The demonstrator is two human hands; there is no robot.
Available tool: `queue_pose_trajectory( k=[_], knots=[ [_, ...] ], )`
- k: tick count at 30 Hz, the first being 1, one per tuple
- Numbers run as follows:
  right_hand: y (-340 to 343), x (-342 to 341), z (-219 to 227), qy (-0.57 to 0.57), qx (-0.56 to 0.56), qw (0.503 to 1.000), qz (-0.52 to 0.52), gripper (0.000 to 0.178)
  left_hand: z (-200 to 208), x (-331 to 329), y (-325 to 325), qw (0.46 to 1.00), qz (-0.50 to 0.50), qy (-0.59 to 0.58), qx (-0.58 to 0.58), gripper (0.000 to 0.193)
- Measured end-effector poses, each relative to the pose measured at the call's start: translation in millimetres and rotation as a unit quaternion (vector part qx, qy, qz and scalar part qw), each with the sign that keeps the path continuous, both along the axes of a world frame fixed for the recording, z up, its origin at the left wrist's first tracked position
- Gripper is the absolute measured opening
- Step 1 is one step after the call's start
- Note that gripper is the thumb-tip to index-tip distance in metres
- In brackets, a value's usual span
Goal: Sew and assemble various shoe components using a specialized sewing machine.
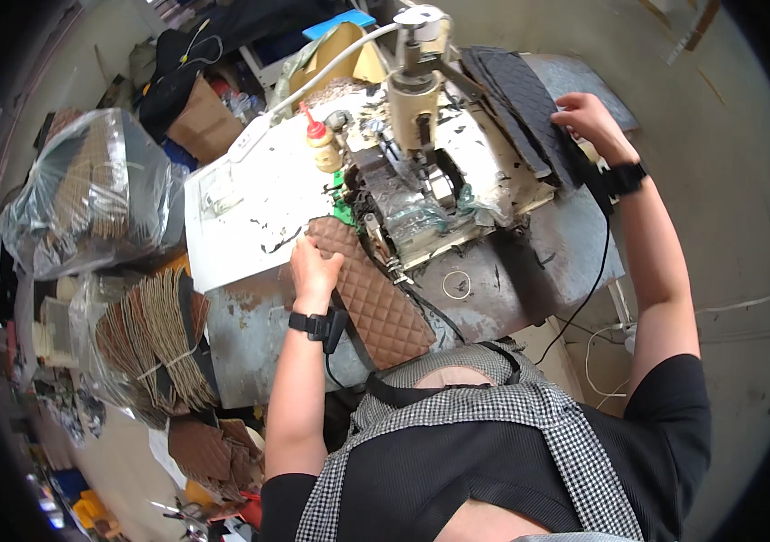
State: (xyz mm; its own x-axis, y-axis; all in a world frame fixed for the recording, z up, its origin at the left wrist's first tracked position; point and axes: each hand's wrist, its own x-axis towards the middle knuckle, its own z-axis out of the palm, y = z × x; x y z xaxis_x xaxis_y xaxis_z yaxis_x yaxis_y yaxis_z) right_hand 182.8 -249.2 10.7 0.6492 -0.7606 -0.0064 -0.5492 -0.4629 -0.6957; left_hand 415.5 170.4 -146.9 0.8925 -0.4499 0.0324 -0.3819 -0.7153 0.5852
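A brown quilted panel (376,303) lies slantwise at the front of the machine, its upper end beside the working parts. At its left edge is my left hand (315,274), fingers curled and thumb over the border, closed on the panel. To the right, several black quilted panels (516,108) lie in a stack on the table. My right hand (591,122) reaches to the right edge of that stack with bent fingers closed on the top panel; the fingertips are partly hidden. Between the hands stands a machine with an upright column (414,113), plastic film around its base.
Left of the machine, a bottle with a red nozzle (321,149) stands on a white board (236,212) strewn with black scraps. A thin ring (457,285) lies on the metal tabletop (493,312). Bagged bundles (100,194) and tied strips (154,334) are at the left. A black cable (597,280) hangs at the right.
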Motion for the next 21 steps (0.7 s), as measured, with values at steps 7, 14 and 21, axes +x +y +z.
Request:
queue_pose_trajectory(
  k=[7, 14, 21],
  knots=[
    [95, -15, 52, -0.214, -0.149, 0.959, 0.109, 0.022, 8, -7, 1, 1.0, -0.013, -0.02, 0.008, 0.034],
    [193, -9, 11, -0.213, -0.226, 0.907, 0.284, 0.037, 49, -18, 10, 0.81, -0.086, 0.363, -0.453, 0.035],
    [248, 19, -42, -0.276, -0.354, 0.745, 0.494, 0.041, 119, -71, -13, 0.679, -0.11, 0.51, -0.516, 0.023]
  ],
)
